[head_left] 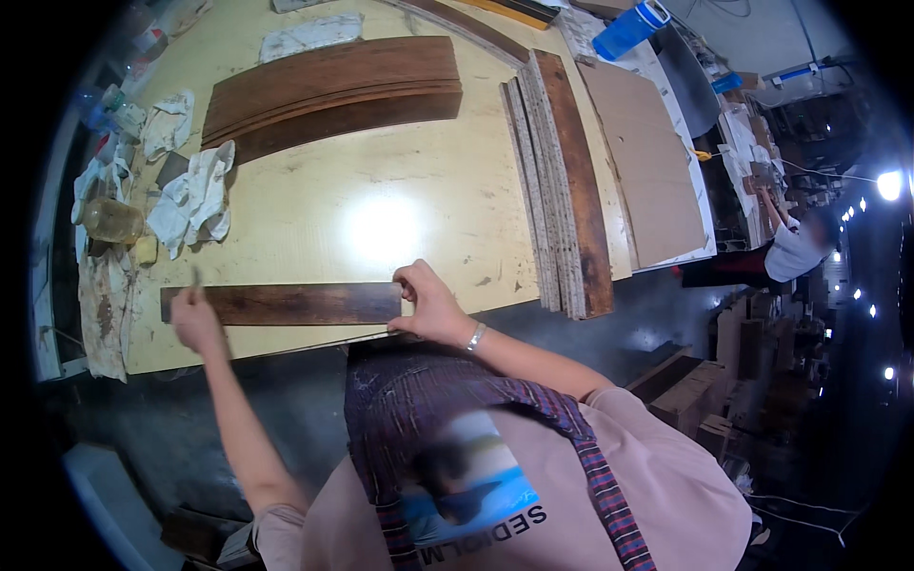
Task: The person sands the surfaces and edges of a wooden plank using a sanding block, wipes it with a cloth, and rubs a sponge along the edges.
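A dark brown wooden board (295, 305) lies lengthwise along the near edge of the yellow table. At its right end my right hand (433, 305) grips the board, fingers on the far edge and thumb on the near one. Over the board's left end is my left hand (198, 324), closed and slightly blurred. Something thin and greyish sticks up from its fingers, too smeared to name.
Stacked brown boards (333, 90) lie at the far side of the table (457, 200), with more standing boards (576, 190) at right. Rags (195, 200) and a jar (112, 221) sit left. A blue bottle (628, 29) stands far right; another person (798, 246) works beyond.
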Demonstrator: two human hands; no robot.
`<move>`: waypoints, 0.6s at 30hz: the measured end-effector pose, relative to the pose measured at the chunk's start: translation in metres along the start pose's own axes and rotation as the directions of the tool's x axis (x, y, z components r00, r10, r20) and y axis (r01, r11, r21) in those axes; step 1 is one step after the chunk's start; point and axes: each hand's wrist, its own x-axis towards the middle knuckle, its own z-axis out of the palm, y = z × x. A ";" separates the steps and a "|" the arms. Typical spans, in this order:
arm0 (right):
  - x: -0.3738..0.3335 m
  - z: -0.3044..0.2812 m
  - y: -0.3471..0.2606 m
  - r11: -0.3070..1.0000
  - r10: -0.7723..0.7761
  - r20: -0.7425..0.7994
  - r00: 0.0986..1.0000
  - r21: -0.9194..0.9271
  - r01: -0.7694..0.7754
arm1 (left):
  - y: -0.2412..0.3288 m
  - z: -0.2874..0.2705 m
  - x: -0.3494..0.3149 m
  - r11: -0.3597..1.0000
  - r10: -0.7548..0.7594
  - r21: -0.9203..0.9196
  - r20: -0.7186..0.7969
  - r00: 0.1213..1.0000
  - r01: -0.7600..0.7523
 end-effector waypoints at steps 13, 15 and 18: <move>0.004 0.000 0.003 0.996 -0.007 0.009 1.000 -0.094 0.008 | -0.027 -0.012 0.025 0.990 0.098 0.094 0.038 0.994 -0.101; 0.004 0.000 0.002 0.995 -0.011 0.013 1.000 -0.103 0.012 | -0.028 -0.019 0.030 0.997 -0.020 0.069 0.012 1.000 0.019; 0.003 0.002 0.000 0.995 -0.024 0.013 1.000 -0.100 0.025 | -0.025 -0.023 0.026 0.988 -0.036 0.148 -0.010 0.999 0.037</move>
